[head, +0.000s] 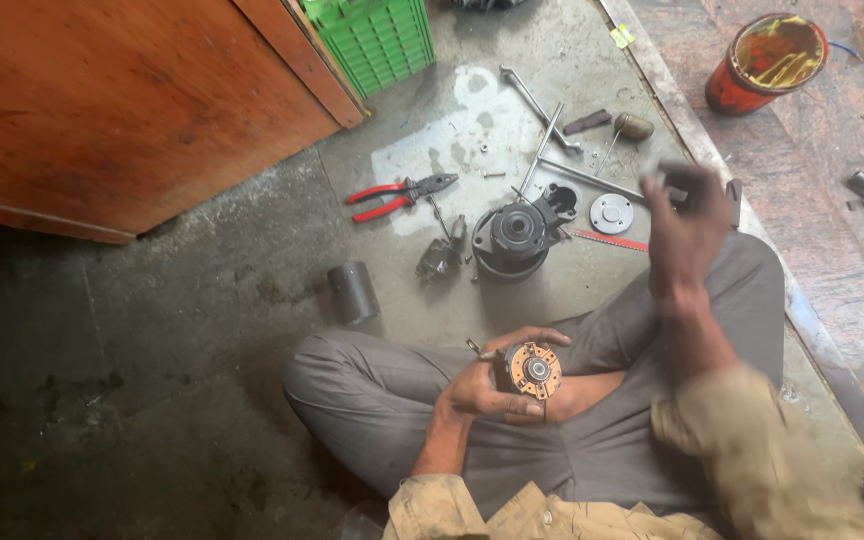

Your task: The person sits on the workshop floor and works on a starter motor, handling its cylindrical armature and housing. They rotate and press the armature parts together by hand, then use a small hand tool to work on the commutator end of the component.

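Cradling a small round motor part point(530, 369) over the lap, the left hand point(482, 385) has its grip clamped around the dark body, copper-orange face turned up. That part looks dense and stiff for its size, likely heavy in the palm; the copper segments and the thin metal tab sticking out at its left edge seem the delicate bits, so the smooth outer rim is the safer place to take hold.

Up beyond the motor part, the right hand point(687, 225) is raised and blurred; its fingers curl around something dark, but whether that grip is closed on it I cannot tell.

Farther from the motor part, on the stained concrete floor point(202, 300), sits a black motor housing point(514, 238), rounded and greasy-looking, with a flat metal disc point(611, 212) to its right. Left of the housing lie red-handled pliers point(399, 194) and a short grey metal sleeve point(353, 292), plain and cylindrical. Long steel wrenches point(542, 115) lie crossed behind the housing. Farthest off: a green plastic crate point(377, 38), a wooden cabinet point(122, 100), and a rusty red tin point(767, 62).
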### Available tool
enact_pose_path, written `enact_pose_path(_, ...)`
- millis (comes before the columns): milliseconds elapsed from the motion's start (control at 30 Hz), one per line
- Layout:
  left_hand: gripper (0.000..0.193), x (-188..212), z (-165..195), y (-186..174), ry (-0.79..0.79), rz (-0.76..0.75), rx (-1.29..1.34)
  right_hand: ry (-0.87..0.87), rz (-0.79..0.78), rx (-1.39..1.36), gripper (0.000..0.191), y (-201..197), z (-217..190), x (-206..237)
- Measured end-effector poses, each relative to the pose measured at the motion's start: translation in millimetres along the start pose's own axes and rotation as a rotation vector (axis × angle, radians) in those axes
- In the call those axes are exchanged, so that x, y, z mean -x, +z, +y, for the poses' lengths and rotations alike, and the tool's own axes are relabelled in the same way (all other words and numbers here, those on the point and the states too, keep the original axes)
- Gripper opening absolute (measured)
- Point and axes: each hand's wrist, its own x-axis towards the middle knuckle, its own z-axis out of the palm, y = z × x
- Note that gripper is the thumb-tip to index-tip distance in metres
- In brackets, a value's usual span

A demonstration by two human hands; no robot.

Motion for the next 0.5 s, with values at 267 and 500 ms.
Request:
enact_pose_path(267, 0.073, 8, -12, -1, -0.009, -0.006, 0.105, -0.153, -0.721, -0.161, 0.025, -50, -62, 135)
enact_pose_path(500, 0.068, 14, -10, -1, 0.014, 0.015, 0.104, -0.181, -0.749, -0.056, 0.024, -47, -71, 133)
